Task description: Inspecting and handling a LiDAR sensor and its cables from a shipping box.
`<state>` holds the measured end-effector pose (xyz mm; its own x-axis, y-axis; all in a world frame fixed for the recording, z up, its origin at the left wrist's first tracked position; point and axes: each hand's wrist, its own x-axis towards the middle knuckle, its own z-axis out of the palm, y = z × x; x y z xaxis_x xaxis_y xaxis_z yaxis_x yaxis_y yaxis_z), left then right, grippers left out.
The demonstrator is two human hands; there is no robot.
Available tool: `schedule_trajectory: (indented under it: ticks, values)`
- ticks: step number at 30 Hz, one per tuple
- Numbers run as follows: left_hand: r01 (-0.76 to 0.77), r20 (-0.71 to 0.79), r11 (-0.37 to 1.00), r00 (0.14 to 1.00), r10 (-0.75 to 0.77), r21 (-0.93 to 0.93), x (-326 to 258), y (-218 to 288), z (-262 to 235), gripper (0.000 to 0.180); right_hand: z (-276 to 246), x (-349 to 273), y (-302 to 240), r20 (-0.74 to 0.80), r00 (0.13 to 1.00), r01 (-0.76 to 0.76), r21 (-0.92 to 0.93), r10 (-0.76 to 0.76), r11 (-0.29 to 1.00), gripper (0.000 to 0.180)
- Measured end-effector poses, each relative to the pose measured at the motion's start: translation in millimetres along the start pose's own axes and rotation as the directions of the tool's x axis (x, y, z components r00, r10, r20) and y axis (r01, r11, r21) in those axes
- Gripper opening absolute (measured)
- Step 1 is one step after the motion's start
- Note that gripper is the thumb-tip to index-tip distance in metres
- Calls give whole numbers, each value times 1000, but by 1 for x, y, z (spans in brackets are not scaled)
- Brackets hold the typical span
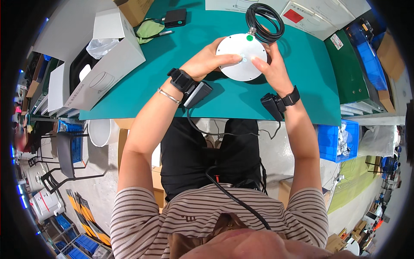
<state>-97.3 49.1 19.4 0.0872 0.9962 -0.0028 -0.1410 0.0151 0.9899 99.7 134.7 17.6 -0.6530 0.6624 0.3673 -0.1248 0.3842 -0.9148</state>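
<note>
Above the green tabletop I hold a round white disc-shaped device (pixel 241 71), its flat face with small screws round the rim turned up. My left hand (pixel 206 60) grips its left side, the thumb lying on the face. Around the right side closes my right hand (pixel 276 71), its thumb also on the face near the middle. The fingers of both hands are mostly hidden beneath the device. A green round sticker (pixel 249 38) sits near the metal connector (pixel 252 31) at the far rim. From there a black cable (pixel 280 32) rises in a coil, close to my right fingers.
An open white carton (pixel 116 64) with a plastic bag stands on the left of the green table (pixel 168 56). Farther back lie a small black box (pixel 175 17) and a pen (pixel 165 33). White cartons (pixel 319 19) line the far right. Wires hang from the black wrist-worn units.
</note>
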Motion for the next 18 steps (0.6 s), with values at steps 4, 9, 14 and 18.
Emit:
schedule_trajectory:
  ticks: [4,9,14,18]
  values:
    - [-33,-11,999,999,33,-3,3,-5,-3,90,0,-2,-3,-14,998,-65,3,65,998,88]
    - [8,2,999,1000,-8,-48,-2,1,-1,86,1,-3,0,-30,998,-53,30,54,998,86]
    - [50,5,992,999,-49,-115,-4,4,-4,77,4,-2,-5,-31,999,-23,34,24,999,84]
    - [70,10,971,997,-70,-229,2,-1,-11,70,2,-2,1,-68,995,-60,94,66,994,77]
